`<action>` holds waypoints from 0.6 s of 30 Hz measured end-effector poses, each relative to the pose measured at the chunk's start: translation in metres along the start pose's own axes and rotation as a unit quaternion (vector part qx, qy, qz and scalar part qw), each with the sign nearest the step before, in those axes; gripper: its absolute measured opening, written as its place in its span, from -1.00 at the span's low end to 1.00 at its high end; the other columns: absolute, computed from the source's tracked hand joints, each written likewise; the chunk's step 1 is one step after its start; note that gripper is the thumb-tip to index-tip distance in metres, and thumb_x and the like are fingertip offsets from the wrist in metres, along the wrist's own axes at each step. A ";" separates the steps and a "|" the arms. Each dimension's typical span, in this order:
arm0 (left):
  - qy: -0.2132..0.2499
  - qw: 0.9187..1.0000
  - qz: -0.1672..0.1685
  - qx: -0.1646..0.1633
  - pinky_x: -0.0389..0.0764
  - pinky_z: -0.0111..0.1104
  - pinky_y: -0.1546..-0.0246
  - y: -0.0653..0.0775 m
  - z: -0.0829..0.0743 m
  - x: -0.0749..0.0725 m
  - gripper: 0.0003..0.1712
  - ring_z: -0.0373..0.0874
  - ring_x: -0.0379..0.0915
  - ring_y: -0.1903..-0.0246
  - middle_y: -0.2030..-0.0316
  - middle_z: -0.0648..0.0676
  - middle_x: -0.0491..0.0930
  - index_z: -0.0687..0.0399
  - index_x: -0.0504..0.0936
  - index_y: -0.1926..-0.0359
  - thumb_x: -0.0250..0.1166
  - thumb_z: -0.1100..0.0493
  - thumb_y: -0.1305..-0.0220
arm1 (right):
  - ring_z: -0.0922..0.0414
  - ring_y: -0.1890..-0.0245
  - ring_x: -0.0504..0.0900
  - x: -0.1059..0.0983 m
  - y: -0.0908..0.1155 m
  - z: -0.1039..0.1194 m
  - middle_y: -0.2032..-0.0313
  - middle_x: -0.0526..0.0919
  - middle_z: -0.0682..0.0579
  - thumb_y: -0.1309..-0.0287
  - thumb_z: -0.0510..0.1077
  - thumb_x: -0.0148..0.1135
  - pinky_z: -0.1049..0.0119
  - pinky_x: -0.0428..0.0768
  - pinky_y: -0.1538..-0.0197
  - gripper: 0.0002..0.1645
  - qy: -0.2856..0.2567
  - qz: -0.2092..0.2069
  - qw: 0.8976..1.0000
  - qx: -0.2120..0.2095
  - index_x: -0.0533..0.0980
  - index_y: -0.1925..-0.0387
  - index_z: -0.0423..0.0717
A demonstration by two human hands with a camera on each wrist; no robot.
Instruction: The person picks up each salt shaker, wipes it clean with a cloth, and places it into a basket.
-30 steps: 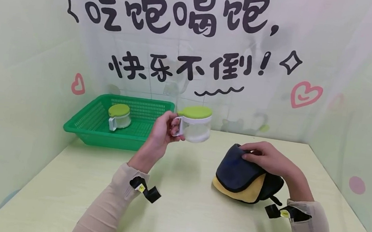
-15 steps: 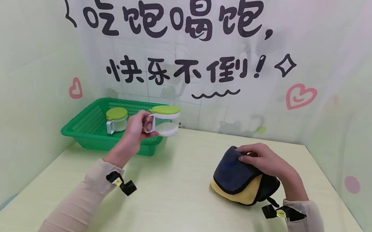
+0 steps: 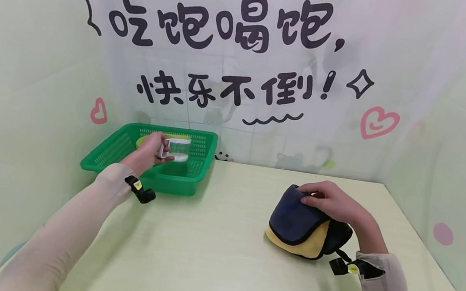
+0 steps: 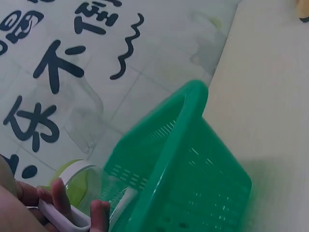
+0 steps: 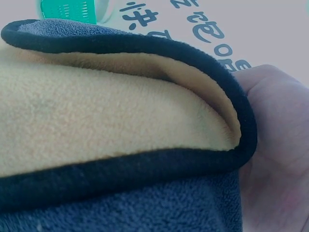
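My left hand (image 3: 152, 148) grips the white handle (image 4: 63, 218) of a clear seasoning jar (image 3: 179, 149) with a green lid. The jar overlaps the inside of the green basket (image 3: 174, 186) in the head view, and in the left wrist view it shows behind the near rim. A second jar is mostly hidden behind this hand; a bit of its green lid (image 3: 139, 141) shows. On the right, my right hand (image 3: 330, 201) pinches the top of a folded cloth (image 3: 293, 221), dark blue on one side and yellow on the other, with black edging.
The basket stands at the back left of the pale wooden table (image 3: 214, 256), close to the wall. A printed white curtain (image 3: 234, 47) with black lettering hangs behind, and pale sheets flank both sides.
My left hand has carried the jar leftward from above the table to the basket. My right hand keeps its hold on the cloth in the same place.
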State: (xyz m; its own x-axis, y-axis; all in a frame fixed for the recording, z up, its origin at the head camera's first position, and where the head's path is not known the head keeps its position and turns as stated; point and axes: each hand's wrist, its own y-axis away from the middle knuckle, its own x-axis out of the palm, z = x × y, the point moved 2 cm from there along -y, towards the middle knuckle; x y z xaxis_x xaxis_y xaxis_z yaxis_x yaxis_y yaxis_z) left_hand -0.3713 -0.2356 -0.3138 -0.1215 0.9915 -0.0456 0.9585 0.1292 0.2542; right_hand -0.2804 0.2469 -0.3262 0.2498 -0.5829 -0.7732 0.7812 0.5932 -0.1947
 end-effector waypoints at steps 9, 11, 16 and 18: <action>-0.061 0.998 0.010 -0.010 0.70 -0.22 0.12 -0.029 0.011 0.001 -0.83 -0.16 0.30 0.39 0.37 -0.01 0.28 0.03 0.21 0.08 -0.33 0.21 -0.57 | 0.32 0.15 0.66 -0.005 0.000 -0.003 -0.02 0.75 -0.05 -0.38 -0.21 0.26 0.39 0.61 -0.01 -0.72 0.012 -0.004 1.000 0.001 0.68 -0.07 -0.08; -0.074 0.997 0.014 -0.011 0.68 -0.19 0.07 -0.032 0.013 0.001 -0.81 -0.17 0.30 0.40 0.29 0.01 0.26 0.03 0.20 0.02 -0.36 0.23 -0.55 | 0.31 0.14 0.66 -0.005 -0.001 -0.004 -0.03 0.75 -0.06 -0.38 -0.20 0.26 0.39 0.62 -0.02 -0.71 0.009 -0.004 1.000 0.002 0.68 -0.08 -0.08; -0.090 0.996 0.010 -0.019 0.67 -0.15 -0.04 -0.042 0.014 0.003 -0.79 -0.19 0.36 0.42 0.11 0.03 0.25 0.03 0.23 0.12 -0.36 0.28 -0.52 | 0.31 0.13 0.66 -0.006 0.001 -0.005 -0.04 0.75 -0.06 -0.38 -0.20 0.26 0.40 0.61 -0.03 -0.70 0.010 -0.005 1.000 0.011 0.68 -0.09 -0.08; -0.093 0.995 0.015 -0.023 0.65 -0.10 -0.13 -0.045 0.014 0.005 -0.79 -0.16 0.39 0.37 0.09 0.05 0.27 0.05 0.24 0.16 -0.36 0.27 -0.53 | 0.29 0.11 0.67 -0.007 0.002 -0.004 -0.05 0.75 -0.08 -0.38 -0.20 0.26 0.40 0.62 -0.04 -0.70 0.009 -0.006 1.000 0.012 0.68 -0.09 -0.10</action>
State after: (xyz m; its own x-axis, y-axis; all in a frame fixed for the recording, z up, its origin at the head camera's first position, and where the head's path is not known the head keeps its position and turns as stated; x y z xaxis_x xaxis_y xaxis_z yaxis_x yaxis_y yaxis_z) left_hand -0.4116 -0.2369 -0.3386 -0.0400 0.9758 -0.2149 0.9477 0.1052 0.3013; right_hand -0.2833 0.2539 -0.3240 0.2298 -0.5797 -0.7818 0.7973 0.5728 -0.1904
